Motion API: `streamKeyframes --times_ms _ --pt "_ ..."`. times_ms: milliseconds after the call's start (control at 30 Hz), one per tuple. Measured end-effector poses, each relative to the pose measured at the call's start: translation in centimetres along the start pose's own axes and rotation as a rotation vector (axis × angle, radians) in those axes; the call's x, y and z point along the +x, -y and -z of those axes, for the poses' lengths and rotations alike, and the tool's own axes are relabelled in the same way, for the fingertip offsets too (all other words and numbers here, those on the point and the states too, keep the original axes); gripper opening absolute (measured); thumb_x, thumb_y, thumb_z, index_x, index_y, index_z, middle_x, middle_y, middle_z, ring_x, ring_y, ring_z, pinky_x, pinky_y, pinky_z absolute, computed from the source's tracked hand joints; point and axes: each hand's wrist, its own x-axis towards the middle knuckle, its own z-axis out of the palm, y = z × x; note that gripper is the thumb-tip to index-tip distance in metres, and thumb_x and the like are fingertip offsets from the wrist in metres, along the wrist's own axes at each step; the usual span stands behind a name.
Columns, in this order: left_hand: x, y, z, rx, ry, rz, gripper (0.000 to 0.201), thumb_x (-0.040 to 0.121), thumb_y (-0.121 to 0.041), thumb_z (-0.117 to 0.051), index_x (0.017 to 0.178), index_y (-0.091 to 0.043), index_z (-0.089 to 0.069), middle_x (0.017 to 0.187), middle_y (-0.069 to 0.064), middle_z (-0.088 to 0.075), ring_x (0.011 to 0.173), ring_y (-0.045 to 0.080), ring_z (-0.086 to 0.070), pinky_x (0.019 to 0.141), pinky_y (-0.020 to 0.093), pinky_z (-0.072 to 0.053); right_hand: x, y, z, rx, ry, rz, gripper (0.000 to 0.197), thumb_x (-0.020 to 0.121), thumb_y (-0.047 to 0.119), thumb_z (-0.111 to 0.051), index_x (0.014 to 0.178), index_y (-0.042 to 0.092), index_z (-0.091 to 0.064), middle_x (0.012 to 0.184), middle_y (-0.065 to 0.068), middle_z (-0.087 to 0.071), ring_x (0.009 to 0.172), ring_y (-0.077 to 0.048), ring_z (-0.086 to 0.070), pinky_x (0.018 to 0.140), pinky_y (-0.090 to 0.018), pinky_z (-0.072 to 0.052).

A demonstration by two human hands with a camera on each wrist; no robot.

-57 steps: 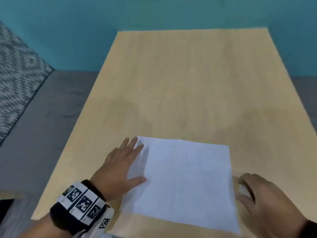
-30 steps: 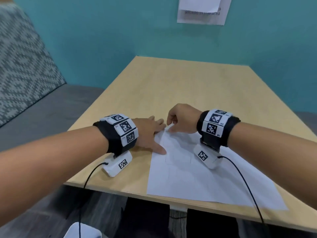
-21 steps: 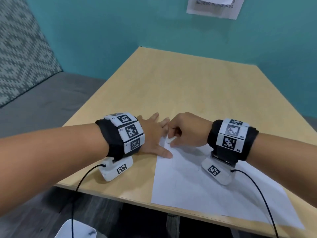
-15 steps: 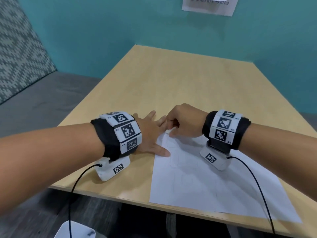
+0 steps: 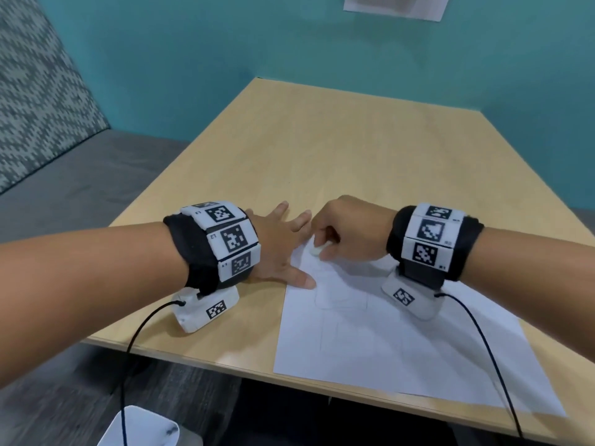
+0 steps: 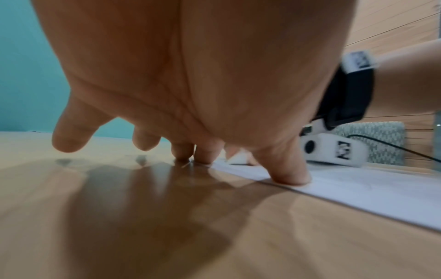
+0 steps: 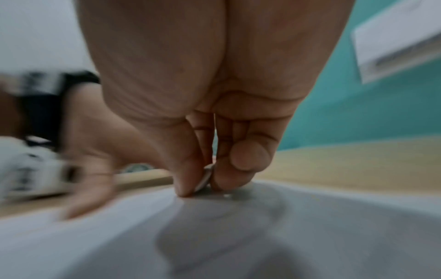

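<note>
White eraser [image 5: 317, 250], apparently, sits in the pinching grip of the right hand [image 5: 351, 233] on the paper [image 5: 386, 342]; the left hand [image 5: 277, 249], fingers flat, pins the sheet. Erasing seems underway; the next move calls for light strokes that avoid creasing.

Wall notice [image 5: 396, 4]: cut off by top edge, print too blurred to read. In right hand [image 5: 351, 233], a small white thing [image 5: 317, 250], mostly covered by fingers [image 7: 248, 160]; can't tell what it is. Paper [image 5: 386, 333]: faint lines, too pale to make out; far-left corner hidden under right hand & left hand [image 5: 277, 246]. White object [image 5: 141, 426] cut off at bottom edge, unidentifiable. Bench [image 5: 322, 156] runs off frame at right. Right wrist view blurred throughout; left hand there just a smear.
</note>
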Motion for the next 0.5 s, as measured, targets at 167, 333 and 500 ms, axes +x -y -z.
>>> streamKeyframes --times_ms 167,333,500 --pt "-0.5 -0.2 0.3 -0.024 0.029 0.004 0.095 0.083 -0.08 -0.04 0.157 -0.038 0.002 0.16 -0.011 0.03 0.148 0.031 0.025 0.111 0.072 -0.015 -0.6 1.3 -1.0 0.022 0.058 0.089 0.011 0.079 0.022 -0.072 0.082 0.013 -0.068 0.067 0.009 -0.06 0.062 -0.01 -0.055 0.061 -0.023 -0.046" --pt "-0.3 -0.3 0.5 0.025 0.048 0.025 0.107 0.083 -0.081 -0.039 0.154 -0.03 0.023 0.159 -0.012 0.032 0.148 0.029 0.025 0.112 0.071 -0.015 0.4 -1.0 0.5 -0.015 -0.018 -0.019 0.006 0.079 0.019 -0.071 0.078 0.016 -0.066 0.066 0.01 -0.057 0.064 -0.011 -0.054 0.064 -0.028 -0.045" --pt "-0.3 0.0 0.2 -0.029 0.029 -0.011 0.097 0.082 -0.08 -0.042 0.156 -0.04 0.006 0.16 -0.011 0.031 0.148 0.03 0.027 0.112 0.072 -0.014 -0.9 1.5 -1.0 0.011 0.11 0.114 0.009 0.081 0.022 -0.07 0.085 0.014 -0.067 0.07 0.007 -0.059 0.064 -0.011 -0.053 0.063 -0.025 -0.047"
